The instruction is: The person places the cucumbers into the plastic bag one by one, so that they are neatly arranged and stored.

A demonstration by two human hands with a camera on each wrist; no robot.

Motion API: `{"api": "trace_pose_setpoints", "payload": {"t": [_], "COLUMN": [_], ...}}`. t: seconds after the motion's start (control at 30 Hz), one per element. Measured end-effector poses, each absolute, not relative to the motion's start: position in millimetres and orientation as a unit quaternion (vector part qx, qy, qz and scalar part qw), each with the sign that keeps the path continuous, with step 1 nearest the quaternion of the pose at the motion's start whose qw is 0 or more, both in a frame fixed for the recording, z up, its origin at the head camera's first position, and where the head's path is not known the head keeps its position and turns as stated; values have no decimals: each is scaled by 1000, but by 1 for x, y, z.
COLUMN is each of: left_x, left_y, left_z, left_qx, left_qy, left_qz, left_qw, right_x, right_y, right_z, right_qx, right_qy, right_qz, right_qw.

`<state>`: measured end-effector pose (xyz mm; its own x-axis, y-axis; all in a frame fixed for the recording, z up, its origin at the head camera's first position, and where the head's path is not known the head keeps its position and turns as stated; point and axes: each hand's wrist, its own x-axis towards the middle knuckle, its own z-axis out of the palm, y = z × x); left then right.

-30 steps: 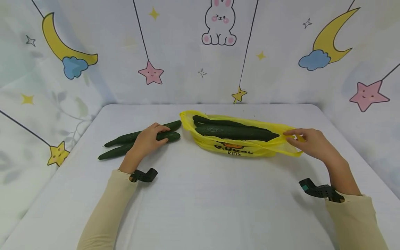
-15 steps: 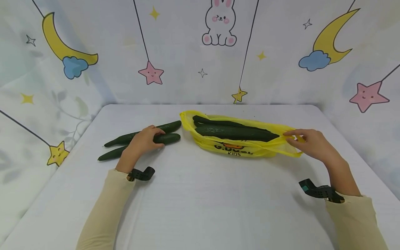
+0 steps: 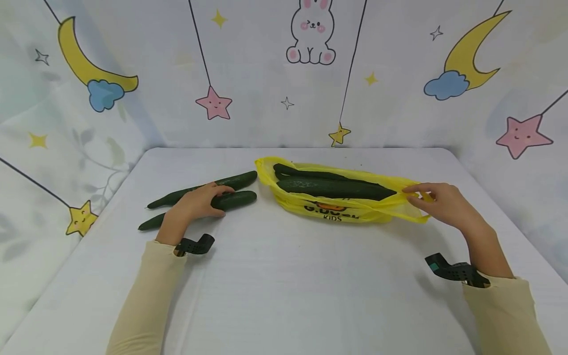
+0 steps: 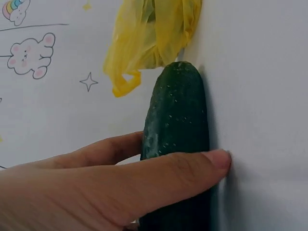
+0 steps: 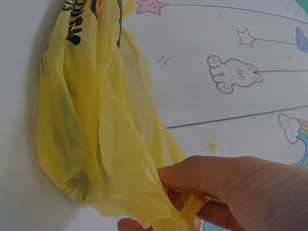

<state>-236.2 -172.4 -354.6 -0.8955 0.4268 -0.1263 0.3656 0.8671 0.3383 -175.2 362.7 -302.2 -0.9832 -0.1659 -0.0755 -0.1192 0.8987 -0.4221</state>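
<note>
My left hand (image 3: 195,203) grips the nearer of two dark green cucumbers on the left of the table. In the left wrist view, thumb and fingers go round this cucumber (image 4: 178,115), which lies along the white surface. The farther cucumber (image 3: 239,180) lies just behind the hand. At centre right, a yellow plastic bag (image 3: 288,201) lies on its side with its long opening upward. Dark green cucumbers (image 3: 333,188) show inside it. My right hand (image 3: 439,199) pinches the bag's handle at the right end; the right wrist view shows the handle (image 5: 192,204) between thumb and fingers.
A white cloth covers the table (image 3: 284,286). Behind it hangs a white backdrop (image 3: 266,123) printed with moons, stars and a rabbit. Each wrist wears a black camera mount (image 3: 197,245).
My left hand has slid a little left and nearer along the front cucumber, leaving more of its right end showing. The right hand and the bag stay in place.
</note>
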Motion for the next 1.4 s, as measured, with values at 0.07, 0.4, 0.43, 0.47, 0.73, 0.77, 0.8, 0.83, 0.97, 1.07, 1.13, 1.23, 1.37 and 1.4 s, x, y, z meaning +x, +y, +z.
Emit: {"api": "trace_pose_setpoints", "payload": {"t": [0.07,0.4,0.43,0.47,0.73,0.77,0.8,0.83,0.97,1.07,1.13,1.23,1.37,1.4], "left_x": [-236,-241,-241,-241,-243,-243,-243,-243,-241,-239,-238,-236,-230,-229], "left_y": [-176,-187,-188,-188,-186,-185,-184,-184,-180,-176,-172,-168,-163,-163], "left_z": [-355,-363,-364,-364,-367,-367,-366,-366,-362,-356,-352,-343,-330,-327], "left_qx": [214,227,222,218,240,243,244,245,243,242,243,248,258,261], "left_qy": [959,930,929,928,910,909,908,908,911,914,914,916,918,919], "left_qz": [152,264,271,276,319,319,320,320,309,304,301,293,279,275], "left_qw": [112,117,118,119,114,115,116,117,121,121,119,116,111,110], "right_x": [-175,-174,-175,-175,-176,-176,-176,-176,-175,-175,-174,-173,-175,-176], "right_y": [363,363,363,363,364,364,364,364,365,366,367,367,365,365], "right_z": [-302,-302,-302,-302,-302,-302,-301,-301,-300,-300,-300,-300,-299,-299], "right_qx": [-72,-74,-74,-75,-77,-75,-73,-71,-73,-76,-75,-70,-73,-74], "right_qy": [973,973,973,973,973,973,973,973,972,972,972,973,972,972], "right_qz": [-214,-212,-211,-211,-211,-211,-212,-212,-215,-215,-215,-214,-214,-215], "right_qw": [56,60,60,60,54,54,54,56,61,60,58,59,64,64]}}
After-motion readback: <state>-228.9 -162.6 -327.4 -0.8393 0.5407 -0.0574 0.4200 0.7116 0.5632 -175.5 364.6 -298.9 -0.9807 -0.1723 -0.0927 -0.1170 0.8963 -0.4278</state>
